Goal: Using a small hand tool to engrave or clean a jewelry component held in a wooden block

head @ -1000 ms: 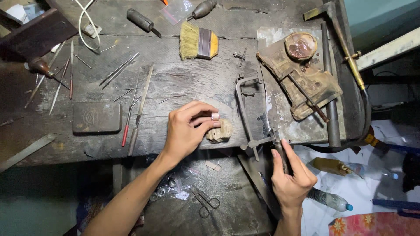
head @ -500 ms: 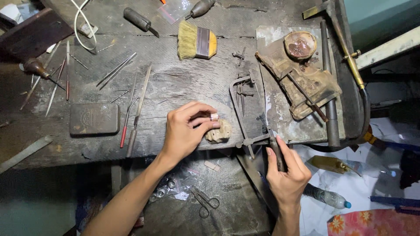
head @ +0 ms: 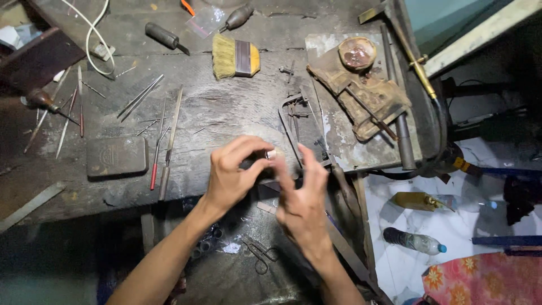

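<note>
Left hand (head: 234,175) grip pinched on a small pale piece (head: 271,153), right hand (head: 302,195) open-fingered alongside, near the workbench (head: 226,118) front edge.

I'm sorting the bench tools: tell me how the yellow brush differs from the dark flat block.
The yellow brush lies at the far side of the bench, with pale bristles and a dark band across its body; the dark flat block lies nearer, left of the left hand, plain and rectangular. The brush is bright, the block nearly bench-coloured. Both lie flat, untouched by either hand.
</note>
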